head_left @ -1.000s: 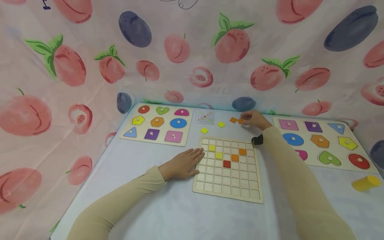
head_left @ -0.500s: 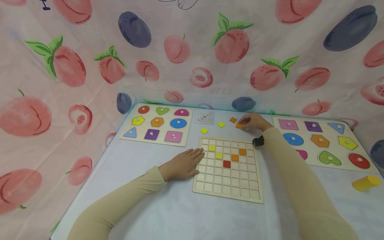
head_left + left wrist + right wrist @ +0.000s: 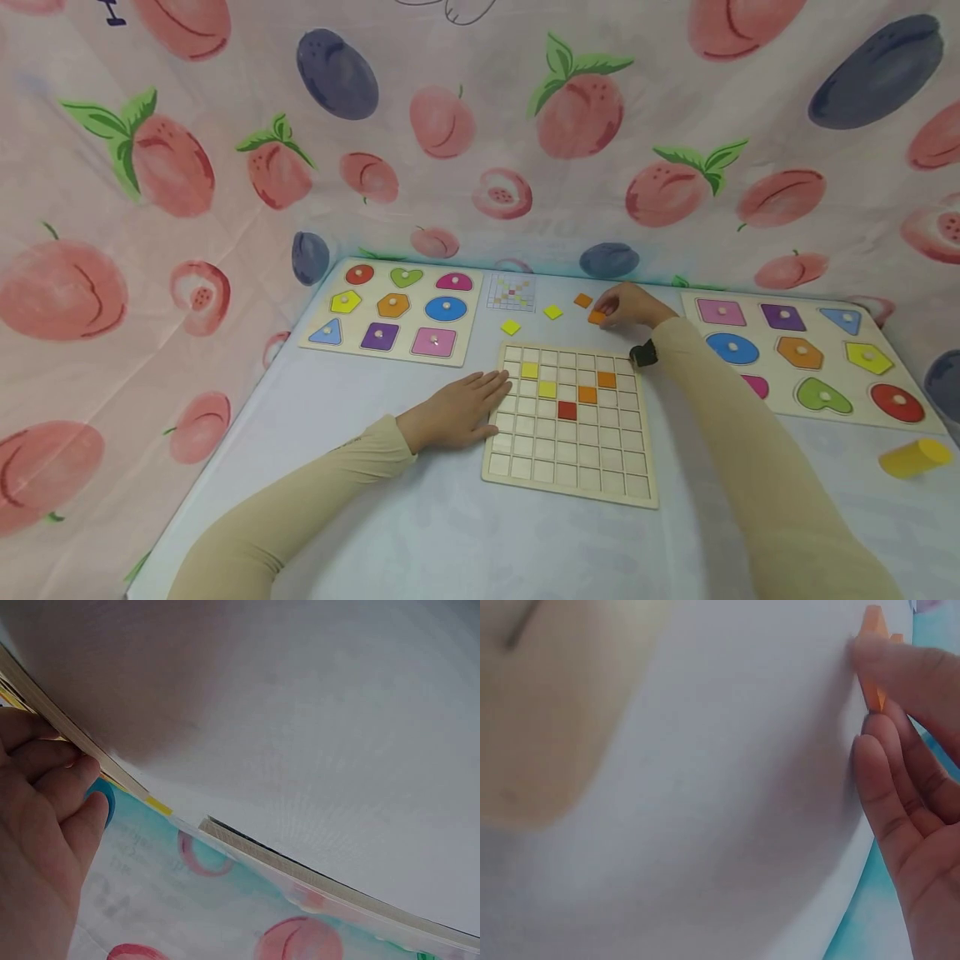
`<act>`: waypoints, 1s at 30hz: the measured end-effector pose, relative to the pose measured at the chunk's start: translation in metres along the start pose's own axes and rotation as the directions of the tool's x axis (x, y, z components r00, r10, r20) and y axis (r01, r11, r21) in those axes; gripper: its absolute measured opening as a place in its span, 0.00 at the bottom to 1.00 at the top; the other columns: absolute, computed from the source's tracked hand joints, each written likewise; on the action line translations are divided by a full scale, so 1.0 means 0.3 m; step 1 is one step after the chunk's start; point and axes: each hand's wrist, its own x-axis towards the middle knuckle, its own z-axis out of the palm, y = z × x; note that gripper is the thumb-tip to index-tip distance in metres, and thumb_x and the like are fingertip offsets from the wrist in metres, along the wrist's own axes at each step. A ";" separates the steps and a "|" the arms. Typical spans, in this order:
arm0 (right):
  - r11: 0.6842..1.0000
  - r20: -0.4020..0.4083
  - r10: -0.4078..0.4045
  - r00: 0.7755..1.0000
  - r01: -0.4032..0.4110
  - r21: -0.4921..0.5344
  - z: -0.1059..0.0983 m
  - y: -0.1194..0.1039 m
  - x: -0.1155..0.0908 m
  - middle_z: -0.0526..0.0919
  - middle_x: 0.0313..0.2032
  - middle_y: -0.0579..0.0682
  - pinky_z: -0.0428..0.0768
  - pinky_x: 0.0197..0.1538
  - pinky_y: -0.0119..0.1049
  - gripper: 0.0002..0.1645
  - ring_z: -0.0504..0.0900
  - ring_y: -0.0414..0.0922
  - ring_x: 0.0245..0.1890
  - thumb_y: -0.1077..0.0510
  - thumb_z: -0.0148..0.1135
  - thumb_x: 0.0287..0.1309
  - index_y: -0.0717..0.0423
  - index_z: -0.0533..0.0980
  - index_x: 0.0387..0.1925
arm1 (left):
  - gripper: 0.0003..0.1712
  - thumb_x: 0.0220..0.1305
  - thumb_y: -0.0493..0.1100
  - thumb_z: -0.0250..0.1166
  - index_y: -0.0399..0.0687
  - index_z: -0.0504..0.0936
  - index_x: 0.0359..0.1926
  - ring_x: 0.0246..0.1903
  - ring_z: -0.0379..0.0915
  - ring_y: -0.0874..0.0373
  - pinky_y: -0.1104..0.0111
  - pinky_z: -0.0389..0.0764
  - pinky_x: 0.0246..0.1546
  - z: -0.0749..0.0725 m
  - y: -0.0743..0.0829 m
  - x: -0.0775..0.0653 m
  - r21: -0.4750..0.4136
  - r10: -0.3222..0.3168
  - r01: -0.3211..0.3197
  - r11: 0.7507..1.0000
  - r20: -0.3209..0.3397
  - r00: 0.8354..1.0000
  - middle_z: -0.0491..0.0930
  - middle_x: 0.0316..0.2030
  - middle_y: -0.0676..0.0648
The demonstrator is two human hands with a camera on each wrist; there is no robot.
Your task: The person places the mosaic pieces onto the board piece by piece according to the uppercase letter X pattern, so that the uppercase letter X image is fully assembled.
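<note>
R fingers (image 3: 881,776) pinch orng tile (image 3: 596,317); L fingers (image 3: 489,386) straight, touching brd (image 3: 567,454).

No text can be read; a dark letter-like mark (image 3: 112,12) is cut off on the far left cloth (image 3: 255,50).

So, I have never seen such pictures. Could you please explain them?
There is no machine, only a person's left hand and right hand. The wide picture comes from a camera on the head, the two close ones from cameras on the wrists. On the white table lie a grid board with five coloured tiles, three loose tiles, a pattern card, two shape puzzles and a yellow cylinder. The left hand touches the board's edge; the right pinches an orange tile.
</note>
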 end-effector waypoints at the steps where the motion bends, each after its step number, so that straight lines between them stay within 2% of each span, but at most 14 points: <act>1: 1.000 0.006 -0.004 1.000 0.004 -0.004 0.000 -0.004 0.000 0.83 0.35 0.60 0.78 0.40 0.33 0.16 0.78 0.42 0.33 0.67 0.71 0.44 0.67 0.81 0.40 | 0.42 0.68 0.62 0.45 0.45 0.47 0.73 0.74 0.41 0.55 0.63 0.48 0.74 0.001 -0.001 0.000 0.002 0.001 -0.001 1.000 -0.002 1.000 0.46 0.74 0.47; 8: 0.997 0.054 -0.021 0.998 0.025 -0.073 -0.006 0.011 0.002 0.85 0.37 0.58 0.80 0.46 0.40 0.15 0.78 0.46 0.37 0.71 0.64 0.46 0.64 0.82 0.40 | 0.42 0.68 0.62 0.45 0.45 0.46 0.74 0.74 0.40 0.55 0.63 0.48 0.74 0.003 -0.001 -0.001 -0.002 -0.001 0.001 1.000 -0.007 1.000 0.46 0.74 0.47; 15: 0.996 0.061 -0.023 0.998 0.029 -0.088 -0.029 0.046 -0.012 0.84 0.37 0.59 0.80 0.48 0.46 0.16 0.80 0.49 0.38 0.72 0.64 0.44 0.65 0.82 0.39 | 0.42 0.68 0.62 0.45 0.45 0.46 0.73 0.74 0.40 0.55 0.64 0.48 0.74 -0.001 -0.001 -0.003 0.008 -0.003 0.003 1.000 0.001 1.000 0.46 0.74 0.47; 25: 0.999 0.037 0.023 0.999 -0.023 -0.026 -0.034 0.095 -0.021 0.84 0.38 0.56 0.80 0.46 0.40 0.17 0.78 0.45 0.37 0.68 0.69 0.44 0.63 0.82 0.42 | 0.42 0.69 0.62 0.44 0.44 0.46 0.73 0.74 0.40 0.55 0.63 0.48 0.74 -0.010 0.002 -0.007 0.005 -0.001 0.001 1.000 0.008 1.000 0.46 0.74 0.47; 30: 1.000 0.013 0.026 1.000 -0.026 -0.015 -0.030 0.102 -0.027 0.84 0.37 0.56 0.80 0.47 0.41 0.17 0.79 0.45 0.37 0.67 0.69 0.44 0.64 0.82 0.41 | 0.42 0.69 0.62 0.45 0.45 0.47 0.73 0.74 0.41 0.55 0.63 0.49 0.74 -0.011 0.003 -0.007 0.011 -0.001 0.001 1.000 0.006 1.000 0.46 0.74 0.47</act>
